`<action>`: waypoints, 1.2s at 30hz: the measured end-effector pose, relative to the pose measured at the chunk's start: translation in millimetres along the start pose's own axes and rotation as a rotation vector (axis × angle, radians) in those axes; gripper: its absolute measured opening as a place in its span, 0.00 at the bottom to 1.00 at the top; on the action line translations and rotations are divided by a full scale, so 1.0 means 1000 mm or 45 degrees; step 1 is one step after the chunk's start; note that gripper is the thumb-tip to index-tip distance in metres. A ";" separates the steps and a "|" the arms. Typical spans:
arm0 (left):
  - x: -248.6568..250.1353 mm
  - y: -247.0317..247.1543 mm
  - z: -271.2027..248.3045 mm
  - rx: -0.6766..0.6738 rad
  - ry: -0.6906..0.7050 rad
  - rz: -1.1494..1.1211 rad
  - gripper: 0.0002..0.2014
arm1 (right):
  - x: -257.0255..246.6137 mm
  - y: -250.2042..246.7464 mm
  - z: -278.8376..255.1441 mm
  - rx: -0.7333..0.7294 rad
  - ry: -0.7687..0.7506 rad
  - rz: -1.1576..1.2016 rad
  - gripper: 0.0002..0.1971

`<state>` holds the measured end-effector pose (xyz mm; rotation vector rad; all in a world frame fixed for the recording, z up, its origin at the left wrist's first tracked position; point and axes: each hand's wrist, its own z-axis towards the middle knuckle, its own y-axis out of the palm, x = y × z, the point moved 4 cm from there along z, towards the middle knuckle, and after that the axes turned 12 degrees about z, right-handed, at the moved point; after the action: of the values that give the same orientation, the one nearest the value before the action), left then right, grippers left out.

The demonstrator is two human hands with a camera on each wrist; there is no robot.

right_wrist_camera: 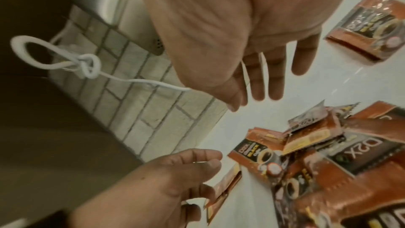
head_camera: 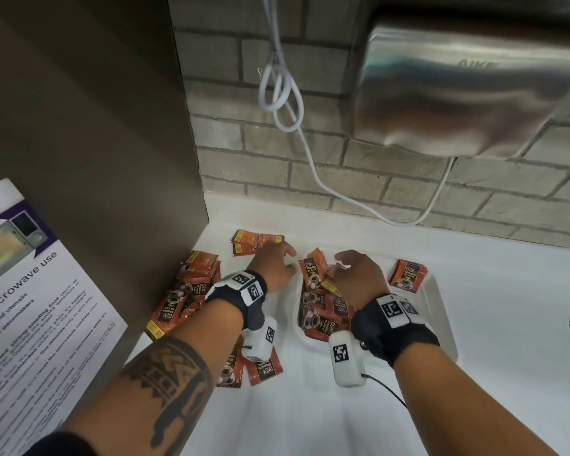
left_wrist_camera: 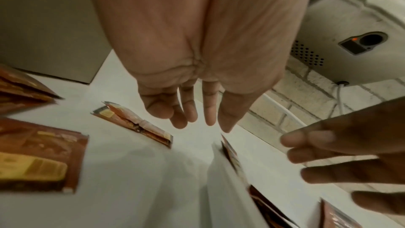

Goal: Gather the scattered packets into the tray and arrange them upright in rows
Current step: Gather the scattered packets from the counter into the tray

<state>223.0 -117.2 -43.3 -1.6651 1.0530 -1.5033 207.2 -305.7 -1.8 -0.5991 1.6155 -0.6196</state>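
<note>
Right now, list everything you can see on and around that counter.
Tray: one, white, on counter at right.
Packets in tray: loose heap at its left end, small stack at far right; red-brown.
Packets on counter: several groups, red-brown, left of tray.
Counter: white.
Hand dryer: one, silver, on wall.
Cable: white, knotted, hanging.
Microwave notice: one, left.
Left hand: open, beside tray.
Right hand: open, over heap.

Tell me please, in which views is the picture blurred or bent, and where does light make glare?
Head view: sharp at the packets, straight wall lines bend near the edges, and soft glare lies on the steel hand dryer. Left wrist view: near packets smear with motion blur. Right wrist view: palm of right hand is soft, packets show foil glints.
</note>
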 end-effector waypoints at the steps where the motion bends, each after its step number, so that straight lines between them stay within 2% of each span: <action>1: -0.008 -0.005 0.004 0.004 -0.042 0.020 0.15 | -0.006 0.000 -0.011 -0.056 -0.072 0.019 0.12; 5: -0.046 -0.025 0.028 -0.062 -0.190 0.280 0.13 | -0.017 0.005 -0.046 -0.185 -0.270 0.148 0.14; 8: -0.071 -0.037 0.045 -0.080 -0.295 0.439 0.17 | -0.018 0.006 -0.062 -0.200 -0.350 0.164 0.14; 12: -0.087 -0.028 0.076 -0.163 -0.284 0.598 0.30 | -0.018 0.004 -0.077 -0.231 -0.369 0.178 0.14; 15: -0.089 -0.019 0.097 -0.222 -0.277 0.536 0.43 | -0.019 0.002 -0.083 -0.215 -0.405 0.201 0.13; 18: -0.092 -0.011 0.113 -0.222 -0.312 0.476 0.37 | -0.019 0.006 -0.083 -0.248 -0.419 0.155 0.12; 20: -0.094 -0.010 0.117 -0.192 -0.342 0.553 0.33 | -0.021 0.009 -0.081 -0.274 -0.430 0.115 0.12; 21: -0.097 -0.009 0.118 -0.202 -0.366 0.606 0.35 | -0.023 0.011 -0.080 -0.291 -0.435 0.103 0.13; 24: -0.114 -0.008 0.124 -0.259 -0.415 0.776 0.52 | -0.033 0.018 -0.073 -0.345 -0.424 0.104 0.12; 25: -0.115 -0.011 0.123 -0.255 -0.414 0.777 0.54 | -0.036 0.021 -0.069 -0.351 -0.418 0.122 0.12; 26: -0.116 -0.013 0.122 -0.268 -0.415 0.748 0.50 | -0.040 0.025 -0.065 -0.358 -0.412 0.138 0.11; 29: -0.113 -0.018 0.112 -0.337 -0.366 0.719 0.31 | -0.054 0.040 -0.057 -0.395 -0.428 0.089 0.11; 34: -0.103 -0.035 0.087 -0.296 -0.314 0.758 0.26 | -0.073 0.085 -0.063 -0.600 -0.396 -0.110 0.10; 36: -0.092 -0.057 0.071 -0.227 -0.307 0.724 0.25 | -0.077 0.106 -0.065 -0.668 -0.352 -0.230 0.14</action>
<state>299.1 -12.3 -45.5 -1.4440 1.4031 -0.8430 148.8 -172.1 -12.6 -1.1740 1.4682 -0.2188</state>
